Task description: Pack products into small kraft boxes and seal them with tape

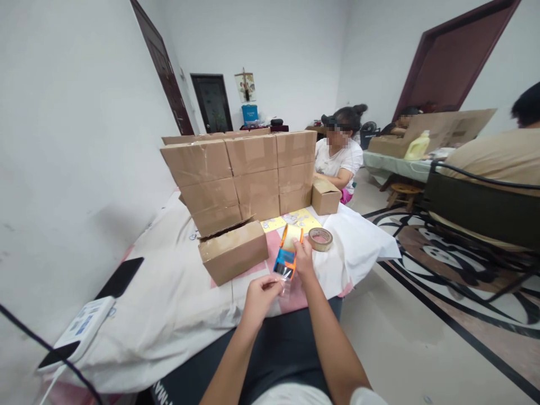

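Cloth-covered counter (169, 304) carries a carton stack (255, 183), front face 3 wide by 3 high. 1 separate carton (236, 253) before it, upper flap slightly raised. Right hand (304, 260) closed around 1 side of the tape dispenser (287, 256): orange and blue, pale roll at far end, over the counter just beside the separate carton. Left hand (261, 293) nearly closed, thumb and fingers pinching clear tape (286, 288).

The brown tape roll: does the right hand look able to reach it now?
Probably yes: the brown tape roll lies beside the right hand, nothing between them; grasping it likely means releasing the tape dispenser.
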Motion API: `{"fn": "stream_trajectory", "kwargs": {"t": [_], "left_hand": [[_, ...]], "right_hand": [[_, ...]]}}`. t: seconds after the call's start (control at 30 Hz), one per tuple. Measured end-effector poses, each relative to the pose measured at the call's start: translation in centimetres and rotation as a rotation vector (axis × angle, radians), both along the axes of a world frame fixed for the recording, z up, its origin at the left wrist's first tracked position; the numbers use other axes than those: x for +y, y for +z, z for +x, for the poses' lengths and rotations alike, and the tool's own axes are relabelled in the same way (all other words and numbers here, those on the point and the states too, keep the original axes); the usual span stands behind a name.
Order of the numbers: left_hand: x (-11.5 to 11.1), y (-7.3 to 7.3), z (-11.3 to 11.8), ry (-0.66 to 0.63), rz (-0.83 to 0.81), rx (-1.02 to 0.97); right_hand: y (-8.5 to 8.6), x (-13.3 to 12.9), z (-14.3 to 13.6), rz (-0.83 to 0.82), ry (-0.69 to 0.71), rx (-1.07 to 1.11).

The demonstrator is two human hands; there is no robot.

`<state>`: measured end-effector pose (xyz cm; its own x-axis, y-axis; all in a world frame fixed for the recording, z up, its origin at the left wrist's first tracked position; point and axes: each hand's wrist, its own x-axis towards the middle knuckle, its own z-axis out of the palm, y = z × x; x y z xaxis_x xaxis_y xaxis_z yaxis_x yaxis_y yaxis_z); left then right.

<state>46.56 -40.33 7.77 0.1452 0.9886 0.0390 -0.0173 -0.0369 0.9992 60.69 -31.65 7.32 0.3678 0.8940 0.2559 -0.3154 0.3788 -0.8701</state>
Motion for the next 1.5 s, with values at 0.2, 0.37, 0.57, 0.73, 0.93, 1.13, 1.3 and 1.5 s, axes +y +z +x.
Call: {"fn": "stream_trajectory", "kwargs": {"t": [0.2, 0.37, 0.57, 0.73, 0.93, 1.13, 1.3, 1.5], "left_hand": [[-1.2, 1.5, 0.1, -0.004, 0.032, 0.015], [-2.0, 2.2, 0.3, -0.009, 0.038, 0.039], [-2.3, 1.7, 0.7, -0.026, 0.022, 0.021], [-1.9, 1.3, 0.4, -0.021, 0.013, 0.017], [-1.3, 1.1, -0.1, 0.055, 0.027, 0.078], [-2.1, 2.2, -0.2, 0.007, 0.008, 0.073], [-3.0, 3.2, -0.2, -0.047, 0.011, 0.058], [-3.7, 3.6, -0.3, -0.06, -0.015, 0.077]], "right_hand": [[0.2, -0.3, 0.2, 0.025, -0.055, -0.024], [1.3, -1.0, 0.4, 0.035, -0.087, -0.108], [1.9, -1.7, 0.0, 0.016, 0.016, 0.072], [2.2, -2.1, 0.0, 0.026, -0.078, 0.09], [2.0, -2.3, 0.0, 0.099, -0.057, 0.045], [1.3, -2.0, 0.2, 0.1, -0.049, 0.022], [0.9, -2.0, 0.2, 0.087, -0.102, 0.006], [1.4, -2.7, 0.0, 0.083, -0.095, -0.015]]}}
